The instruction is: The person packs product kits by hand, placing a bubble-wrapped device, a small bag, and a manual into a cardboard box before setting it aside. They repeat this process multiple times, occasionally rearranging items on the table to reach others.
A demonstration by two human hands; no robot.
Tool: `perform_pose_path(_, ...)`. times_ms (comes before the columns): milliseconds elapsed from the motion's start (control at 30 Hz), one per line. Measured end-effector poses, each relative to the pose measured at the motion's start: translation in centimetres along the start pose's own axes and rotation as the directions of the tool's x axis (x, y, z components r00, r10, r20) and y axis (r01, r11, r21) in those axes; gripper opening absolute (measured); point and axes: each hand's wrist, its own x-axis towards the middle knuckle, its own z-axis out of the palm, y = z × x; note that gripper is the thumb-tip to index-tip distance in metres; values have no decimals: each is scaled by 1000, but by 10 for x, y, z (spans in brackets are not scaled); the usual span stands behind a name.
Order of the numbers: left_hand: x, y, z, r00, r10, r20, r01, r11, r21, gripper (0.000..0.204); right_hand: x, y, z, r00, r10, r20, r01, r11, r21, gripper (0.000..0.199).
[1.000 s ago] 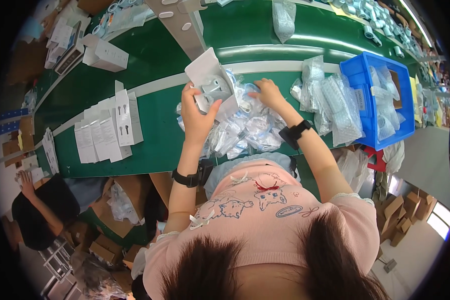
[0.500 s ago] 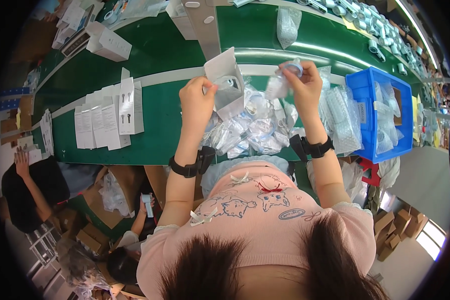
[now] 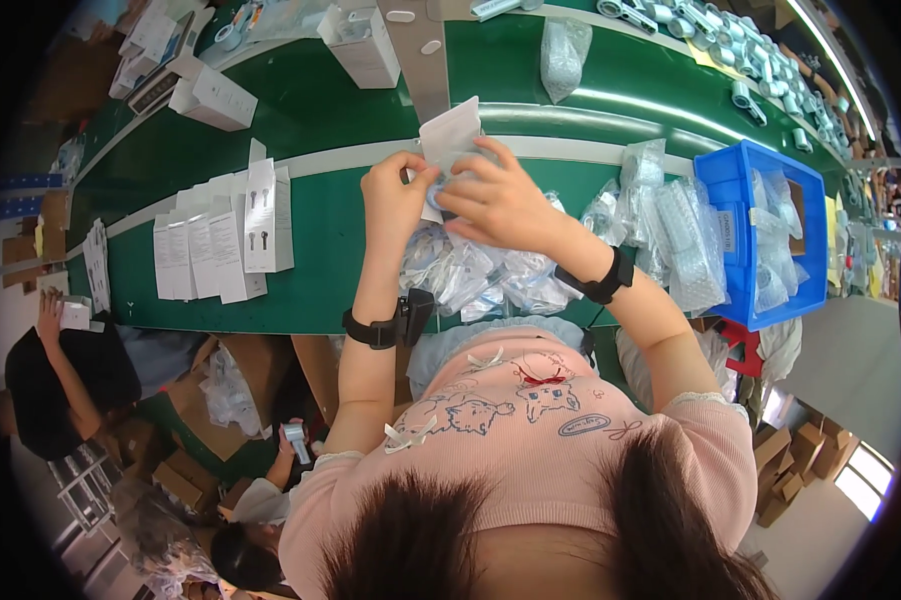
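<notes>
A white cardboard box [image 3: 451, 133], its flap raised, stands tilted over the bench in front of me. My left hand [image 3: 394, 192] grips its left side, thumb and fingers pinched on the wall. Across the mouth of the box reaches my right hand [image 3: 502, 196], its fingers bent over a small clear bag with a pale blue coil [image 3: 433, 196] that is mostly hidden behind them. How far the bag sits inside the box cannot be seen. Below both hands lies a heap of clear plastic bags [image 3: 470, 270] with pale cords and parts in them.
Folded leaflets [image 3: 195, 245] and a white printed box [image 3: 267, 222] stand at the left. Bubble-wrapped packs [image 3: 687, 240] lie beside a blue bin [image 3: 718, 225] at the right. Another white box [image 3: 363, 50] stands behind a metal post [image 3: 422, 60]. Co-workers are at the lower left.
My right hand has moved left with the small bag, from over the heap to the mouth of the box. My left hand still grips the box.
</notes>
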Motion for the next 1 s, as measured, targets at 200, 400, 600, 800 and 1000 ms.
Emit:
perform_pose_path(200,-4,-16,0,995,80,-55,-84,994,-72,13,-22,19,3,989,53,-141,-52,999,12,66)
perform_pose_path(400,-2,-8,3,997,22,74,31,768,-640,32,-57,41,43,775,632,7,-433,523,734,108)
perform_pose_path(600,37,-150,-118,957,22,-290,251,443,861,86,-74,129,-31,504,845,-176,-417,417,808,105)
perform_pose_path(800,21,-189,-100,968,-129,-215,250,511,822,93,-77,268,-27,426,757,-495,-455,652,606,101)
perform_pose_path(1000,-5,-130,-64,955,-289,-59,255,705,662,88,-72,262,-32,393,635,-665,-642,707,295,84)
